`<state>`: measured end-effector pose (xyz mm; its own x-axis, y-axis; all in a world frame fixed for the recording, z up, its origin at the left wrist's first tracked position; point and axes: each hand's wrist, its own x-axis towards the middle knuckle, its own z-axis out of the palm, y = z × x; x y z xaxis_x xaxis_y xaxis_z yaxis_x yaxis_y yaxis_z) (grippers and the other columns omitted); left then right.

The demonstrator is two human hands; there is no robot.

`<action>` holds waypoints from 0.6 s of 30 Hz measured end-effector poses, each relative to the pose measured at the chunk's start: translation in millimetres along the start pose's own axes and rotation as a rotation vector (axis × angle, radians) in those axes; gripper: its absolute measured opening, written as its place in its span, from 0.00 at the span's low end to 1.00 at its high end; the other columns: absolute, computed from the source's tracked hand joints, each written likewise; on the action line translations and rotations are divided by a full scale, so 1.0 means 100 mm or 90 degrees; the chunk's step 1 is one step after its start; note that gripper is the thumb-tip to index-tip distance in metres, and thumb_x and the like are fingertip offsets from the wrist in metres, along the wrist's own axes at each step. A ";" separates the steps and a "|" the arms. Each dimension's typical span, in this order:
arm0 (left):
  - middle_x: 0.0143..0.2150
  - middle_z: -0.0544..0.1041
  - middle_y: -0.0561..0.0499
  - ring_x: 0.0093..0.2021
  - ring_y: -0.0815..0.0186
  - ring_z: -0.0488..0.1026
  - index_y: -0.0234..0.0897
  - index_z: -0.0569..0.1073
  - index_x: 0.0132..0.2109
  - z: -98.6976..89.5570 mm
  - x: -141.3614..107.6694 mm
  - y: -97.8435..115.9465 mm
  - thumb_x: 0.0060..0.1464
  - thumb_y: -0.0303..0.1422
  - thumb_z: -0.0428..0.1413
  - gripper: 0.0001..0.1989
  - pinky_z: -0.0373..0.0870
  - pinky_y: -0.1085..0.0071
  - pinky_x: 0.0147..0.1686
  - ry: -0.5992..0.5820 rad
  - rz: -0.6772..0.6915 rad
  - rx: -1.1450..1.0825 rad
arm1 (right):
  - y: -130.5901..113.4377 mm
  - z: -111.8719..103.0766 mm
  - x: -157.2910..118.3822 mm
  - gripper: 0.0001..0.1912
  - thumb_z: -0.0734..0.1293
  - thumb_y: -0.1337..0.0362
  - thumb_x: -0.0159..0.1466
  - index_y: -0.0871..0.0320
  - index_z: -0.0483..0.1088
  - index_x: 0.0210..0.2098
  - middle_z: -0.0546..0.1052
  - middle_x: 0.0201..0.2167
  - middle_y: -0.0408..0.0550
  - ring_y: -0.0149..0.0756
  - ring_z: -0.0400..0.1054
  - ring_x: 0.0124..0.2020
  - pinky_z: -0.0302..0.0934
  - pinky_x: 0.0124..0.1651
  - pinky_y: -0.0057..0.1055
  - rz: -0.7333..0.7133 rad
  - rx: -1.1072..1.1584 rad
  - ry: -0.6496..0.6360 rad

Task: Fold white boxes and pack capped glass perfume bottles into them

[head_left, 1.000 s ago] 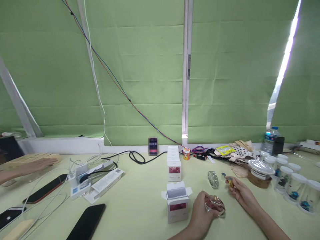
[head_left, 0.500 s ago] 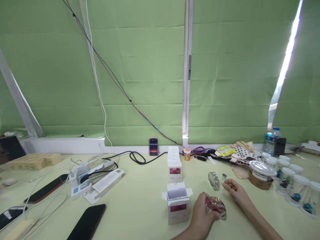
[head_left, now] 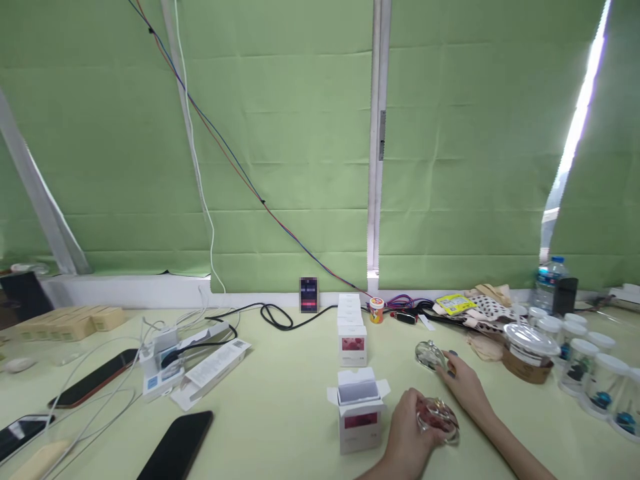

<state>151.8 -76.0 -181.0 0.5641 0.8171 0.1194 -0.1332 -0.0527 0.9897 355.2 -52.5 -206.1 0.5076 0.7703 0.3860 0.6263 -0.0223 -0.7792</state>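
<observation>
My left hand [head_left: 411, 427] is closed around a clear, rounded, glass-like item [head_left: 437, 419] with dark red contents and a small gold-coloured part on top. Its exact kind does not show. Farther forward, the fingers of my right hand [head_left: 463, 381] pinch the right edge of a clear, shiny oval piece [head_left: 429, 355] near the table surface. A small grey disc [head_left: 453, 353] shows just behind the right fingers, partly hidden. Left of my left hand stands a white box [head_left: 360, 437] with a dark red label and its top flaps spread open.
Behind the open box, several white boxes [head_left: 353, 347] stand in a row. Lidded clear jars [head_left: 600, 387] and a foil-topped bowl [head_left: 530, 343] stand at the right. Phones [head_left: 177, 443], cables and a power strip [head_left: 163, 380] occupy the left. An orange tub [head_left: 376, 311] stands near the wall.
My right hand has moved left and forward onto the shiny oval piece, which has turned from upright to more sideways. My left hand keeps its hold on the red-filled item.
</observation>
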 end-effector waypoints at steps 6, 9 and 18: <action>0.34 0.77 0.53 0.37 0.60 0.73 0.38 0.66 0.32 -0.02 0.03 -0.07 0.34 0.21 0.61 0.16 0.65 0.69 0.36 0.018 -0.005 0.083 | 0.05 -0.07 0.07 0.23 0.65 0.51 0.49 0.56 0.70 0.41 0.74 0.34 0.48 0.46 0.66 0.35 0.57 0.42 0.39 0.016 0.049 0.023; 0.36 0.77 0.51 0.39 0.59 0.73 0.38 0.66 0.33 -0.01 0.02 -0.06 0.34 0.23 0.62 0.16 0.65 0.68 0.39 0.007 -0.010 0.035 | 0.04 -0.12 0.01 0.19 0.69 0.51 0.46 0.53 0.68 0.33 0.70 0.27 0.42 0.43 0.63 0.32 0.56 0.38 0.36 0.056 0.093 0.046; 0.38 0.77 0.51 0.41 0.59 0.71 0.36 0.68 0.35 -0.02 -0.03 -0.06 0.37 0.24 0.61 0.15 0.63 0.67 0.42 0.012 -0.008 0.056 | -0.04 -0.22 -0.31 0.21 0.65 0.43 0.52 0.57 0.68 0.28 0.64 0.20 0.40 0.28 0.54 0.16 0.54 0.18 0.26 0.176 0.393 -0.125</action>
<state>149.4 -76.9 -187.3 0.5497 0.8286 0.1057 -0.0535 -0.0914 0.9944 350.0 -90.0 -203.5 0.4472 0.8906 0.0832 0.0098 0.0882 -0.9961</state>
